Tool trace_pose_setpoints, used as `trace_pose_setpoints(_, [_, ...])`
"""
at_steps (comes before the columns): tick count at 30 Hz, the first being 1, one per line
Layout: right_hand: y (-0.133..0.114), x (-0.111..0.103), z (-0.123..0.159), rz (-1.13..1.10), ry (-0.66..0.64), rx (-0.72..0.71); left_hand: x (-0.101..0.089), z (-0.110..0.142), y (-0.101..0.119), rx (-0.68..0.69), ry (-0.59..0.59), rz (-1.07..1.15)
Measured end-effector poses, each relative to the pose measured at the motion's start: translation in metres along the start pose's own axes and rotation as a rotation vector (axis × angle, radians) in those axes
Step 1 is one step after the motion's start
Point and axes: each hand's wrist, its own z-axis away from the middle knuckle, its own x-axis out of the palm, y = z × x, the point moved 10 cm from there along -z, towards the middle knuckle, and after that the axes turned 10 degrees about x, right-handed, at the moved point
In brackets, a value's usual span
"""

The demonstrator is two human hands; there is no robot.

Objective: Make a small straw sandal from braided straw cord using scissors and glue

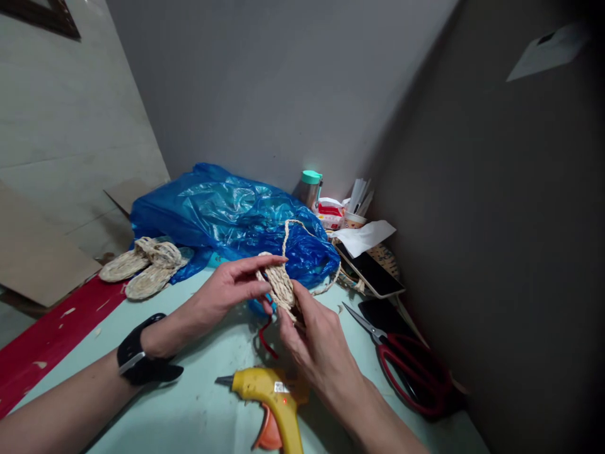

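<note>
Both hands hold a small piece of coiled straw braid [280,285] above the table, its rows lying side by side. My left hand [231,287], with a black watch on the wrist, is closed around its left side, thumb and fingers on the piece. My right hand [314,328] pinches its lower right end; some fingertips are hidden behind it. A loose straw cord [286,236] loops up and across a blue plastic bag [217,202]. Below the hands lies a yellow glue gun [265,384], its nozzle pointing left. A red strip [267,340] hangs or lies under the piece.
A pair of straw slippers [151,268] lies at the left near the red table edge [61,334]. Red-handled scissors [401,366] lie at right. Farther back are a tablet [371,271], a white paper [363,238], a cup of sticks [355,219] and a green-lidded bottle [311,188]. Grey walls close in behind and right.
</note>
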Motion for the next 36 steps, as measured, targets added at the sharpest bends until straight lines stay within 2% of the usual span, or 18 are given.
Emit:
trace_pose_setpoints(4, [0.001, -0.003, -0.001, 0.032, 0.027, 0.007, 0.01, 0.001, 0.0, 0.0, -0.023, 0.018])
trace_pose_setpoints(11, [0.0, 0.006, 0.002, 0.041, -0.011, 0.015, 0.0, 0.002, -0.002, -0.001, 0.059, -0.083])
trace_pose_setpoints(16, [0.009, 0.006, 0.003, 0.047, 0.004, 0.092, -0.005, 0.001, -0.006, -0.028, 0.038, -0.076])
trace_pose_setpoints(26, [0.007, 0.008, 0.007, -0.015, 0.0, 0.042, 0.003, -0.001, -0.006, 0.026, 0.005, -0.031])
trace_pose_setpoints(29, [0.011, 0.014, 0.006, -0.121, -0.062, 0.104, -0.004, -0.003, -0.001, 0.052, 0.003, -0.03])
trace_pose_setpoints(33, [0.016, 0.021, 0.005, -0.45, -0.131, 0.216, -0.02, -0.007, 0.012, 0.106, 0.047, -0.068])
trace_pose_setpoints(36, [0.016, 0.031, 0.006, -0.61, -0.217, 0.279, -0.027, -0.009, 0.019, 0.131, 0.061, -0.075])
